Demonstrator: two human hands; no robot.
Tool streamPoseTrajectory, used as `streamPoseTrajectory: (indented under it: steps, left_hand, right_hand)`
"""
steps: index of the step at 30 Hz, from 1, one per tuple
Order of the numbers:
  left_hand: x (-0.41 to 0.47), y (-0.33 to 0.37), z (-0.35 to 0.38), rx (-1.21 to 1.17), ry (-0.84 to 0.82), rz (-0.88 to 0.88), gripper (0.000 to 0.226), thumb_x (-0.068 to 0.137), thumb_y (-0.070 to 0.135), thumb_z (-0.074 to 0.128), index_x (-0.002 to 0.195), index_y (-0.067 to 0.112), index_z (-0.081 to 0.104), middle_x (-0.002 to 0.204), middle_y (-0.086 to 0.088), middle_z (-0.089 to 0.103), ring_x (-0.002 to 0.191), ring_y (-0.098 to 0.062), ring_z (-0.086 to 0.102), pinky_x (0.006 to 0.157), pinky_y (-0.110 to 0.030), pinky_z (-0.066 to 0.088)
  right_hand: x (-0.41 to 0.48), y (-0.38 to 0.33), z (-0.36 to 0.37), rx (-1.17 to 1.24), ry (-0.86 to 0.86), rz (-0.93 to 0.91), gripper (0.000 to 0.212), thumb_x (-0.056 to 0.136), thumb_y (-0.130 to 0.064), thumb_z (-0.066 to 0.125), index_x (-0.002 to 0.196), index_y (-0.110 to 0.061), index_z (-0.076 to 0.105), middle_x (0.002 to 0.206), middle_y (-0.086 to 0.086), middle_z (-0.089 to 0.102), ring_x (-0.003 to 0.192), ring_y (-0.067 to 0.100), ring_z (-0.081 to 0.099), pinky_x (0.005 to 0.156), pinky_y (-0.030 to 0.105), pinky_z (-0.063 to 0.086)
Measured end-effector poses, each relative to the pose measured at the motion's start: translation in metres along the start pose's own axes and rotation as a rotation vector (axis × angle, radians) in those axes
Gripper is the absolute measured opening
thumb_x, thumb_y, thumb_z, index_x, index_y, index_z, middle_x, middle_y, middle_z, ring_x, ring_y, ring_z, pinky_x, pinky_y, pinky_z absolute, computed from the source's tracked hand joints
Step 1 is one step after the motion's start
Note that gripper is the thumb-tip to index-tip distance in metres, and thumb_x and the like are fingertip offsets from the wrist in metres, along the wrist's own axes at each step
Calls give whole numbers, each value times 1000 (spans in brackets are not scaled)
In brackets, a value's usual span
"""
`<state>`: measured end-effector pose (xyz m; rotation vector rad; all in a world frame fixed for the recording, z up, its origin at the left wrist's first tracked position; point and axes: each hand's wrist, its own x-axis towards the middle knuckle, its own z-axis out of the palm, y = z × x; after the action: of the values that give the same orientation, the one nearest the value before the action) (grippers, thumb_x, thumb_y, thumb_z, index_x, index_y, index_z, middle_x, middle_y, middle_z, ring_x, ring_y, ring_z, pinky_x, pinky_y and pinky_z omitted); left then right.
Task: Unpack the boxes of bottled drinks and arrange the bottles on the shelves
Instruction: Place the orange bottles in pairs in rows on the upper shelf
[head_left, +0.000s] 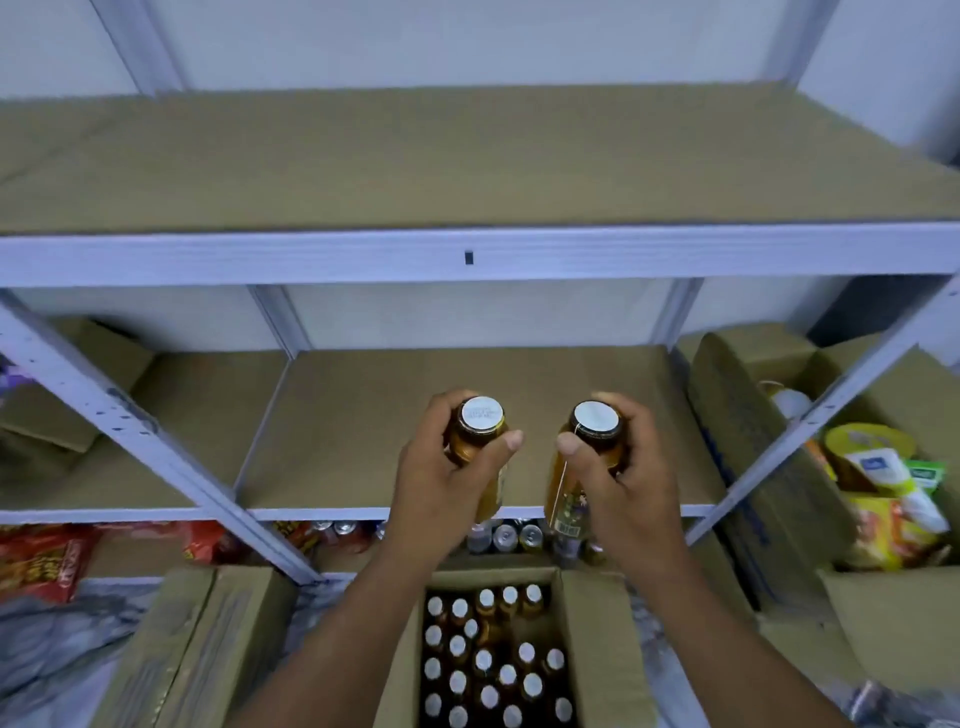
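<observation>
I hold two amber bottles at frame centre — left hand (441, 467) gripping one bottle (475, 436), right hand (623, 467) the other bottle (587, 447) — above the open box (597, 649).

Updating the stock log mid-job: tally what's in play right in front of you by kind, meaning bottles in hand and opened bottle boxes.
Amber bottles in hand: 2 (left bottle in left hand, right bottle in right hand)
Open box of bottles: 1
Total: 3
</observation>
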<state>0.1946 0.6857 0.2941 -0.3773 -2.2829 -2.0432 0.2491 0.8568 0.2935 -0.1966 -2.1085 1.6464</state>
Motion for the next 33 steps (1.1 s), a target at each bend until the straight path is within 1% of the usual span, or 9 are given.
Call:
streamPoseTrajectory:
  steps: [2, 4, 6, 9, 13, 16, 18, 22, 33]
  left_hand:
    - [7, 41, -10, -26, 6, 26, 34, 84, 23, 83, 109, 33, 61, 97, 18, 70, 88, 1, 65, 76, -13, 50]
    - [15, 79, -20, -42, 16, 70, 34, 85, 21, 81, 111, 29, 61, 95, 20, 68, 87, 2, 63, 78, -14, 50]
    - [25, 115, -29, -62, 36, 110, 35, 86, 16, 81, 112, 27, 60, 92, 24, 65, 85, 4, 61, 78, -13, 49]
    - [43, 162, -45, -65, 81, 175, 39, 85, 19, 82, 116, 28, 60, 95, 27, 64, 88, 5, 60, 80, -14, 48]
    - [77, 211, -75, -32, 115, 265, 40, 85, 26, 84, 115, 31, 59, 96, 24, 62, 90, -2, 59, 81, -19, 49]
    - [105, 237, -97, -13, 127, 300, 39, 84, 25, 84, 114, 30, 59, 94, 25, 63, 86, 0, 59, 78, -16, 47]
    - [124, 245, -112, 0, 115, 305, 37, 85, 22, 83, 114, 27, 60, 94, 25, 63, 85, 2, 59, 77, -14, 47]
    - [160, 239, -137, 39, 96, 286, 34, 86, 24, 83, 112, 28, 61, 94, 22, 64, 87, -2, 60, 79, -16, 48]
    - [216, 200, -164, 92, 52, 208, 36, 87, 29, 82, 117, 24, 61, 96, 24, 66, 91, -1, 63, 84, -20, 50]
  right_hand:
    - [14, -43, -3, 8, -12, -35, 39, 82, -55, 76, 113, -48, 54, 104, -33, 62, 96, -4, 63, 80, 18, 50]
    - [28, -85, -5, 8, -23, -68, 39, 81, -55, 71, 114, -46, 53, 102, -37, 60, 96, -6, 61, 81, 21, 48]
    - [44, -123, -4, 12, -24, -114, 38, 83, -48, 71, 116, -42, 53, 100, -37, 61, 95, -5, 61, 81, 21, 47]
    - [69, -173, 2, 11, -29, -178, 36, 89, -32, 77, 112, -45, 52, 98, -34, 63, 93, -4, 62, 82, 16, 48]
    - [103, -230, 18, 1, -16, -248, 39, 86, -34, 77, 116, -40, 52, 95, -36, 62, 89, -6, 61, 78, 9, 44]
    - [127, -256, 35, -1, -9, -261, 39, 88, -31, 79, 117, -36, 53, 94, -36, 62, 88, -7, 60, 76, 7, 43]
    - [142, -266, 47, 3, -10, -254, 38, 89, -31, 78, 118, -35, 54, 94, -33, 63, 88, -5, 61, 77, 9, 44]
    - [166, -272, 75, -21, -10, -228, 38, 88, -35, 77, 119, -32, 56, 95, -28, 66, 90, -2, 63, 75, 9, 44]
    - [203, -246, 123, -90, -2, -142, 39, 89, -40, 77, 119, -33, 54, 99, -15, 69, 93, -2, 63, 77, 10, 45]
